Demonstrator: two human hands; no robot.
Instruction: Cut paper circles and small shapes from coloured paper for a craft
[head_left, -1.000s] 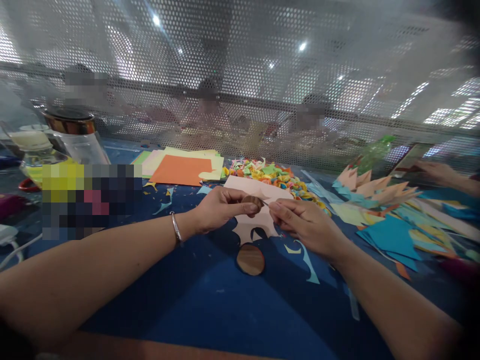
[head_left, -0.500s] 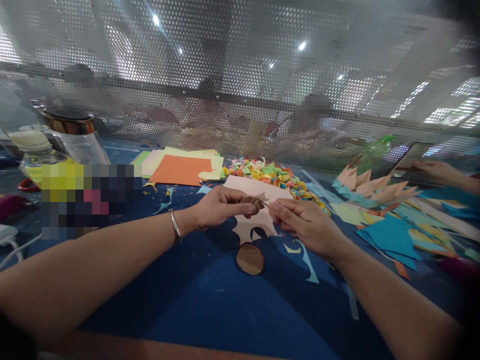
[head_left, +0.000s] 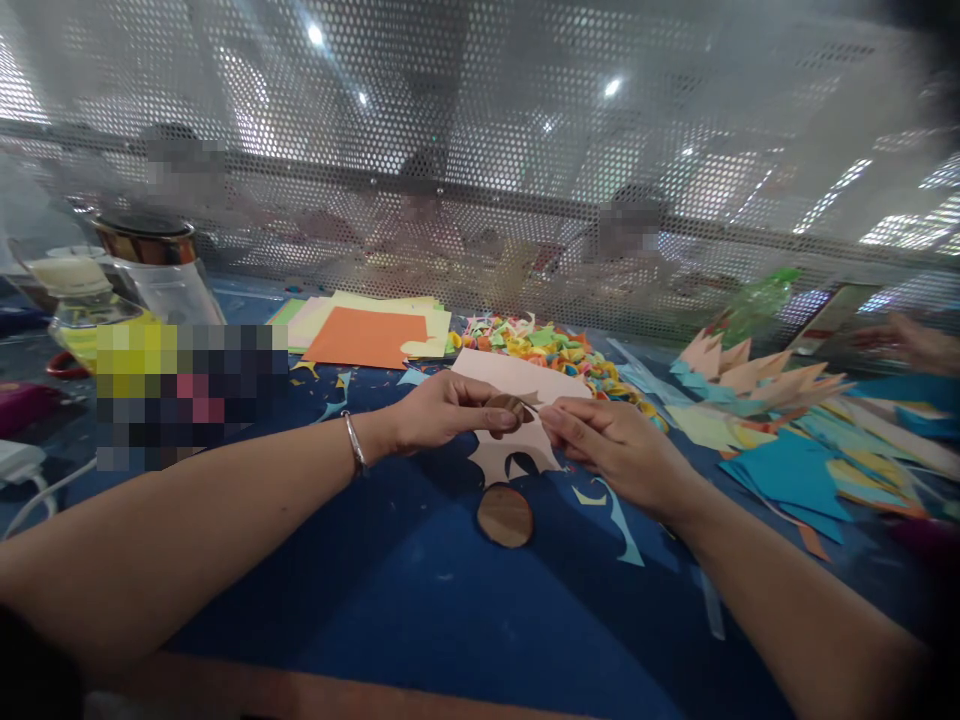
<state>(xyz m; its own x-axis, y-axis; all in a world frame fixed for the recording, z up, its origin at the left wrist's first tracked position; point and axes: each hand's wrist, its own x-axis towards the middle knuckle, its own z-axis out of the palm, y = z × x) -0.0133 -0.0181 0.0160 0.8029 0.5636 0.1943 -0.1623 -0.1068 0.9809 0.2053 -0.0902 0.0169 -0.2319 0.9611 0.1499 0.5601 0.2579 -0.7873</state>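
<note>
While the left hand [head_left: 446, 412] pinches a small brown disc [head_left: 504, 404] near the middle of the frame, the right hand [head_left: 604, 435], just beside it, has its fingertips closed on a thin piece [head_left: 532, 408], which is too small to identify exactly. Below them, a brown oval [head_left: 505, 516] lies flat on the dark blue worktop [head_left: 450, 620], close to the jagged lower edge of a pale pink sheet [head_left: 484, 368]. Behind this sheet is a heap of colourful paper curls [head_left: 536, 343]. An orange sheet [head_left: 366, 338] lies left of centre, and blue sheets [head_left: 795, 465] lie at the right.
</note>
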